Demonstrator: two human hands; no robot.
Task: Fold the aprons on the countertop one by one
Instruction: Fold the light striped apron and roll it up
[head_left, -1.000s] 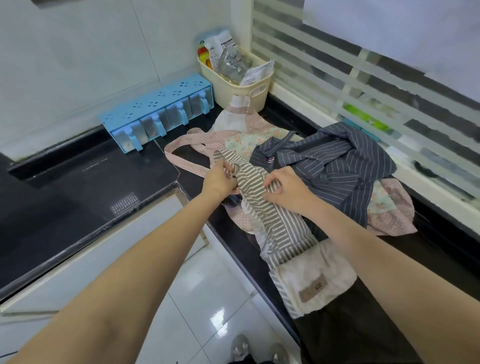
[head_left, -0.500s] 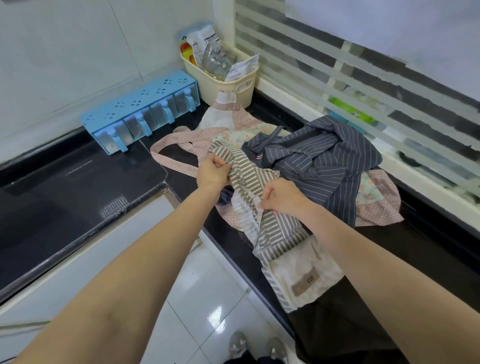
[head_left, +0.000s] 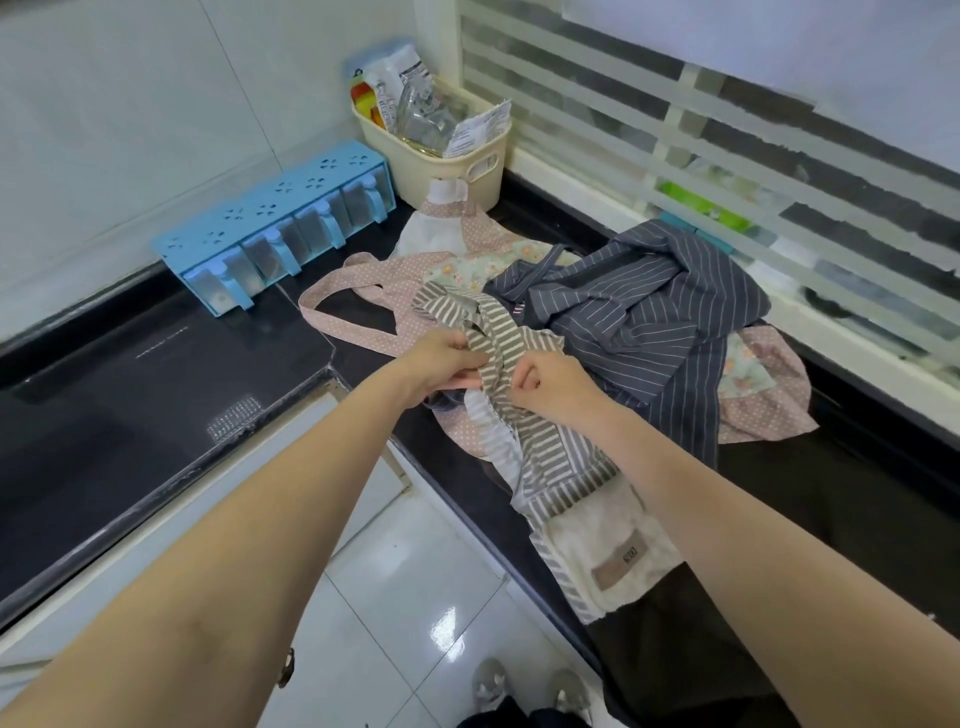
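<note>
Sorting step: left hand (head_left: 441, 364) and right hand (head_left: 545, 382) pinch the grey-striped apron (head_left: 540, 441) beside the navy apron (head_left: 649, 322); next, probably, spreading it flat on the worktop (head_left: 857, 493).

Matt striped cloth apron (head_left: 540, 447) on glossy black countertop (head_left: 857, 499)

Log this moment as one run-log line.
stage: first apron picked up, unfolded | left hand: grips grey striped apron | right hand: pinches same apron | pile: navy pinstriped apron, pink dotted apron untouched
</note>
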